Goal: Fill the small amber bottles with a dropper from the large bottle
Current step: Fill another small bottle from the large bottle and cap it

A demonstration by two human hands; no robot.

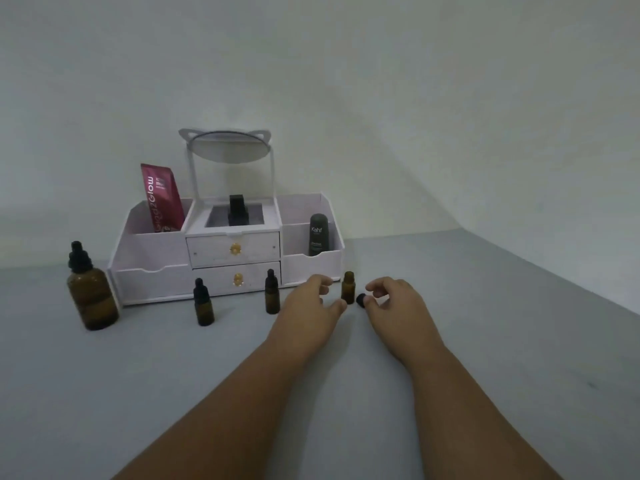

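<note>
Head view shows me barely started: my loosely curled empty left hand point(313, 299) flanks the uncapped small bottle point(348, 287), my right hand point(398, 299) pinches its cap point(361, 301), two capped bottles point(272, 292) and the untouched large bottle point(90, 292) wait toward nine o'clock.

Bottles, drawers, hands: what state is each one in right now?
Large amber glass bottle: upright, black dropper cap on.
Leftmost small amber bottle: upright, capped.
Middle small amber bottle: upright, capped.
Rightmost small amber bottle: upright, uncapped.
Small black cap: off, at right hand fingers.
Left hand: open, empty.
White organiser drawers: both closed.
</note>
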